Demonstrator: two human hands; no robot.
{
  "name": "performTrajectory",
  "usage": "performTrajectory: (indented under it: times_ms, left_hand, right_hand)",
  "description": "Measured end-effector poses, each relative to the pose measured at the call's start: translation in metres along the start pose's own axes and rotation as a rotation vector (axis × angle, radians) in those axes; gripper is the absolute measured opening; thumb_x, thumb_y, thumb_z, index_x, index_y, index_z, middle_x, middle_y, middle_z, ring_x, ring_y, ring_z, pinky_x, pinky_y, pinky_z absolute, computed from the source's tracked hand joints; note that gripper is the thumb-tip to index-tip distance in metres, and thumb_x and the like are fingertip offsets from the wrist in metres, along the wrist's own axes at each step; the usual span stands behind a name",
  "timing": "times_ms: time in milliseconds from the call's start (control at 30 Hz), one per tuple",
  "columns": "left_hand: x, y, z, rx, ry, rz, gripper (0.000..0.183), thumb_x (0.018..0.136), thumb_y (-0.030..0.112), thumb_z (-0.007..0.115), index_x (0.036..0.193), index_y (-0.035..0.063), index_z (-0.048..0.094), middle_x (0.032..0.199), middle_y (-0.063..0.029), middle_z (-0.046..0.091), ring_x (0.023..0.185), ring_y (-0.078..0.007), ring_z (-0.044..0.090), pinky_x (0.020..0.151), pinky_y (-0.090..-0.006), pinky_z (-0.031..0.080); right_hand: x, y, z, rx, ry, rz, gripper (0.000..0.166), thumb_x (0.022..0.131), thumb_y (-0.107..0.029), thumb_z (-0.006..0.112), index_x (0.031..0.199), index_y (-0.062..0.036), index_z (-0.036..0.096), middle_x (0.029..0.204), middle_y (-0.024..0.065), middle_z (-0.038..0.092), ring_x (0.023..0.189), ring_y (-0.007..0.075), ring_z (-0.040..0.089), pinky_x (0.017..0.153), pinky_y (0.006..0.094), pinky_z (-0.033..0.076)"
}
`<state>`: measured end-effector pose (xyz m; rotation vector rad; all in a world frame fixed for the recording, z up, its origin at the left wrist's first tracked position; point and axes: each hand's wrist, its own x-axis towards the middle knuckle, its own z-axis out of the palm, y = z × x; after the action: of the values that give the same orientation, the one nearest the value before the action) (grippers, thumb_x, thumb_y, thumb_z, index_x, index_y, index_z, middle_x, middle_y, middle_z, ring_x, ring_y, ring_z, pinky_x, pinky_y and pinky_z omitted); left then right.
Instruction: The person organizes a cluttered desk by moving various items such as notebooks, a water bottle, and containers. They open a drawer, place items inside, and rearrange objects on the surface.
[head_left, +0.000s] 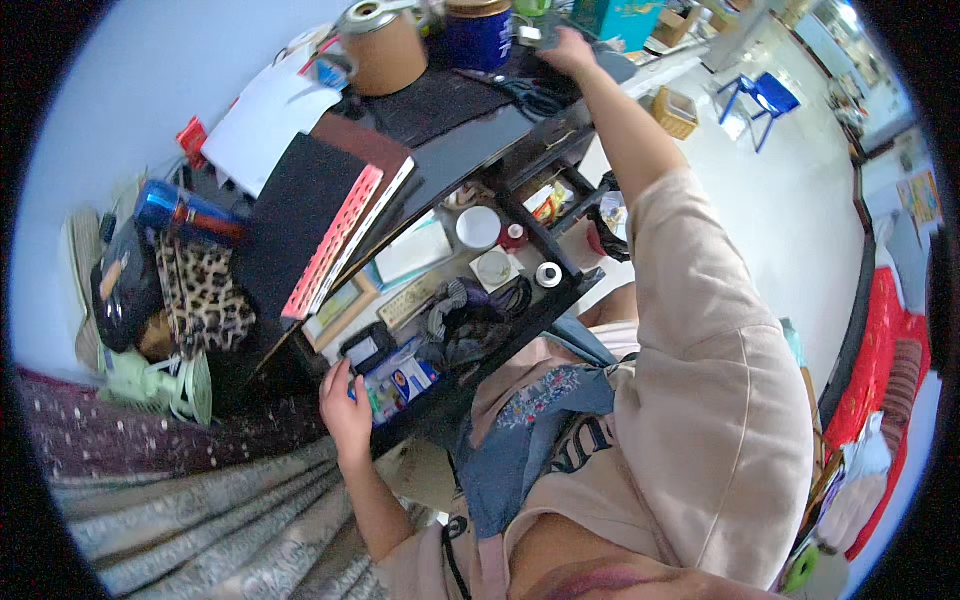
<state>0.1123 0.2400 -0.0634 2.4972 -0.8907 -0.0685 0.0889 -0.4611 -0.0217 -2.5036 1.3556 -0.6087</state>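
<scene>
My left hand (346, 405) rests at the near left corner of an open desk drawer (469, 373), its fingers apart beside a black case (368, 349) and a blue plastic packet (412, 377). Inside the drawer also lie a white round lid (478, 228), a white-capped bottle (548, 275), a picture frame (337, 309) and dark cloth items (469, 322). My right hand (568, 51) reaches out over the far right of the black desktop, close to a white charger plug (529, 35) and a dark coiled cable (525, 97); whether its fingers hold something is unclear.
Black and red-edged folders (315, 217) stand on the desk's left, by a blue bottle (161, 206) and a leopard-print pouch (206, 296). A brown canister (386, 56) and a blue jar (478, 37) stand farther back. On the floor are a woven basket (673, 112) and a blue chair (772, 94).
</scene>
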Motion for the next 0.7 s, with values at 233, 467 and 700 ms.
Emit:
performTrajectory:
  times_ms: [233, 467, 700]
  left_hand:
    - [-0.01, 0.028, 0.006, -0.093, -0.068, 0.039, 0.033, 0.086, 0.014, 0.064, 0.117, 0.0016, 0.063, 0.121, -0.0164, 0.062, 0.113, -0.0343, 0.057, 0.098, -0.0411, 0.045]
    - [-0.03, 0.028, 0.005, -0.041, -0.046, -0.01, 0.034, 0.086, 0.015, 0.063, 0.117, 0.001, 0.062, 0.12, -0.0164, 0.062, 0.11, -0.0356, 0.057, 0.096, -0.0419, 0.045]
    - [-0.002, 0.036, 0.025, -0.102, -0.08, 0.133, 0.034, 0.085, 0.014, 0.063, 0.116, 0.0002, 0.062, 0.118, -0.0162, 0.062, 0.108, -0.0363, 0.058, 0.094, -0.0424, 0.046]
  right_hand:
    - [0.139, 0.114, 0.021, 0.066, -0.102, -0.129, 0.076, 0.074, -0.041, 0.082, 0.137, -0.013, 0.049, 0.094, 0.0126, 0.068, 0.083, 0.0211, 0.062, 0.072, 0.0359, 0.05]
    - [0.019, 0.002, 0.032, 0.435, -0.096, -0.157, 0.032, 0.082, -0.03, 0.074, 0.098, -0.0035, 0.067, 0.077, 0.0058, 0.065, 0.069, 0.0144, 0.06, 0.061, 0.0293, 0.048]
    - [-0.191, -0.01, -0.066, 0.889, -0.073, -0.299, 0.035, 0.078, -0.018, 0.078, 0.108, -0.0054, 0.063, 0.096, 0.0039, 0.065, 0.091, 0.0122, 0.061, 0.082, 0.0275, 0.047]
